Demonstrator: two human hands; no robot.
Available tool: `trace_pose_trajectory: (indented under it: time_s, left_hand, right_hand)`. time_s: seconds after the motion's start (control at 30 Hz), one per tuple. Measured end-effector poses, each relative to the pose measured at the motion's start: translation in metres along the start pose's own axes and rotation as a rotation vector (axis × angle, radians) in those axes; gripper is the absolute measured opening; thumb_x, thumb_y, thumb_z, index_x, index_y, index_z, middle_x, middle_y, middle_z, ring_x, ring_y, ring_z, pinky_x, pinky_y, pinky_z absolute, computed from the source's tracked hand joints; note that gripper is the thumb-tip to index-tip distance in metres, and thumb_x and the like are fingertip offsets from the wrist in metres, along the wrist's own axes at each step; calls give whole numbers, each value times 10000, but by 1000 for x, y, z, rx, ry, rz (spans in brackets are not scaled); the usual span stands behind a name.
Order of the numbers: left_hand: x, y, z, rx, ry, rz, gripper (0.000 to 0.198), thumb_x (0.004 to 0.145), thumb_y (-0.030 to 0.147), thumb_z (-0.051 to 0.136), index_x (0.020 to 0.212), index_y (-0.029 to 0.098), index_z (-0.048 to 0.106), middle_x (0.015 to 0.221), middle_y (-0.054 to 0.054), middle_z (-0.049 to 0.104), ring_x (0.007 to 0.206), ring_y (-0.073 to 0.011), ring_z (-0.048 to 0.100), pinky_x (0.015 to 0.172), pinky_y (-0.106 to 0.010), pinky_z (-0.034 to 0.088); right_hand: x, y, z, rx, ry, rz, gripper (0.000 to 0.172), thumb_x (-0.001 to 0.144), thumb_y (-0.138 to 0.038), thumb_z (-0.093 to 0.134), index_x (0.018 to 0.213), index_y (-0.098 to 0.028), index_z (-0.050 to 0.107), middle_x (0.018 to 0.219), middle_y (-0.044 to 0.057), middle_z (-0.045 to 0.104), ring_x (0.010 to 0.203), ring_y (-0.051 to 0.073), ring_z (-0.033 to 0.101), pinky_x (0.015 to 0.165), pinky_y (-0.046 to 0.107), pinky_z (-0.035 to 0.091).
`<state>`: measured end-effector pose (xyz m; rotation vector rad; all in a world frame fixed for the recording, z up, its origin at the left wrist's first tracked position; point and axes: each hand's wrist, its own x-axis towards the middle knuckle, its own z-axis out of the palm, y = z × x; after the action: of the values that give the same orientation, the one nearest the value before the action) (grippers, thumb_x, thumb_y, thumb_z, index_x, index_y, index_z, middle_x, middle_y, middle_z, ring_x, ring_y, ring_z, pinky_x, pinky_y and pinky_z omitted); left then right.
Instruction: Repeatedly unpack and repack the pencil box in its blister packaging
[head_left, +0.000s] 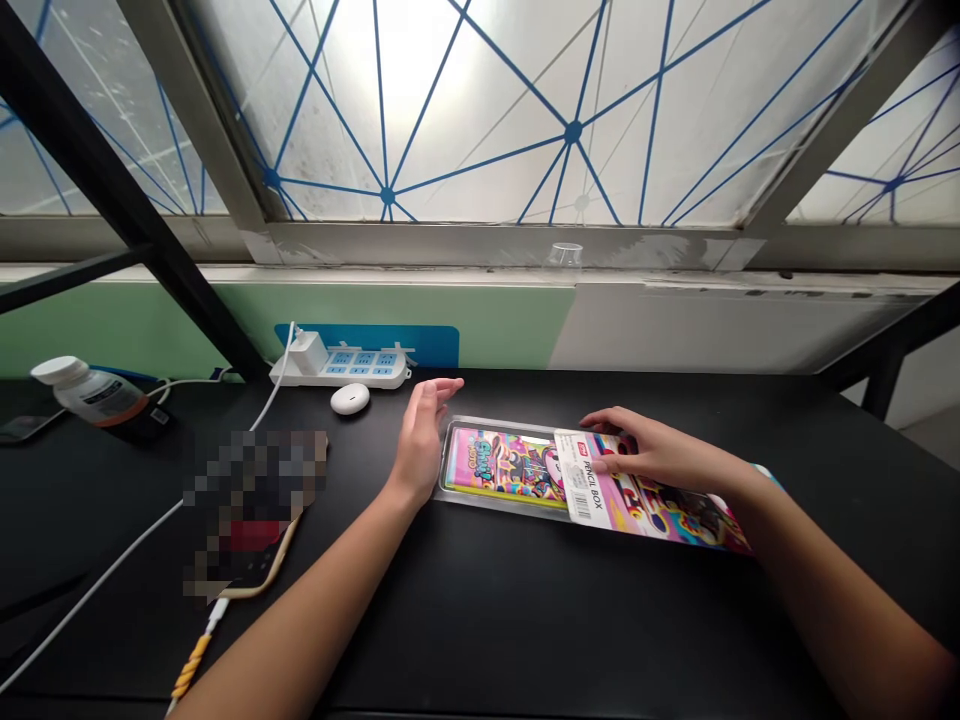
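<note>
A colourful pencil box [517,468] in clear plastic wrapping lies flat on the black desk [525,620], with a white "PENCIL BOX" label across its middle. My right hand [645,452] rests palm down on the right part of the box, fingers stretched over the label. My left hand [421,432] stands on edge just left of the box's left end, fingers straight and together, holding nothing.
A white power strip [352,367] with a plugged charger sits at the back by the wall. A small white oval case [350,399] lies in front of it. A phone on a cable [259,570] lies left. A white-capped bottle [86,392] lies far left.
</note>
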<state>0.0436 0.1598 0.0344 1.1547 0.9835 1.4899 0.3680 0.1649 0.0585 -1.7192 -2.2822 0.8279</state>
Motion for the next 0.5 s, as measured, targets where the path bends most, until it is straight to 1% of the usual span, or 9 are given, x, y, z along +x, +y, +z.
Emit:
trace_pose_trajectory:
  time_s: [0.07, 0.17, 0.27, 0.33, 0.4, 0.47, 0.5]
  left_hand:
    - [-1, 1, 1, -35, -7, -16, 465, 1007, 588, 307, 1100, 229, 587, 1308, -96, 669, 1345, -231, 516, 1150, -451, 309]
    - [0, 5, 2, -79, 9, -46, 507, 998, 629, 267, 1095, 232, 568, 1299, -102, 675, 1351, -235, 512, 1145, -451, 313]
    - [0, 6, 3, -93, 25, -59, 514, 992, 637, 274, 1074, 219, 562, 1283, -120, 680, 1339, -238, 523, 1144, -437, 311]
    - [0, 6, 3, -109, 22, -65, 518, 990, 639, 277, 1069, 211, 557, 1270, -132, 684, 1327, -239, 532, 1140, -433, 315]
    - [1, 6, 2, -113, 12, -61, 510, 992, 632, 287, 1076, 208, 558, 1270, -133, 682, 1318, -237, 539, 1144, -433, 309]
    - [2, 6, 1, -89, 12, -58, 508, 999, 620, 283, 1084, 208, 566, 1277, -126, 677, 1312, -235, 542, 1157, -438, 290]
    - [3, 6, 0, -70, 23, -59, 503, 1005, 608, 277, 1084, 207, 571, 1278, -123, 676, 1310, -236, 543, 1161, -443, 284]
  right_hand:
    - [5, -10, 4, 3, -8, -20, 679, 749, -656, 691, 1295, -263, 594, 1334, 111, 611, 1146, 326, 613, 949, 415, 511]
    - [20, -36, 13, -47, -22, -75, 652, 765, -652, 675, 1291, -275, 606, 1322, 115, 610, 1140, 333, 609, 962, 445, 492]
    - [41, -71, 28, -147, -39, -153, 585, 818, -652, 626, 1266, -275, 617, 1283, 122, 624, 1139, 339, 594, 973, 472, 452]
    - [58, -98, 40, -233, -45, -225, 564, 866, -652, 571, 1256, -247, 613, 1259, 138, 630, 1145, 347, 583, 973, 490, 426]
    - [72, -123, 52, -319, -41, -288, 545, 910, -633, 523, 1251, -216, 608, 1236, 155, 633, 1123, 350, 591, 944, 489, 429]
    - [80, -142, 60, -370, -23, -325, 520, 933, -600, 513, 1256, -201, 600, 1228, 164, 633, 1112, 352, 598, 928, 487, 427]
    - [81, -148, 62, -389, 3, -335, 515, 934, -587, 522, 1267, -201, 593, 1236, 167, 630, 1119, 356, 595, 937, 492, 418]
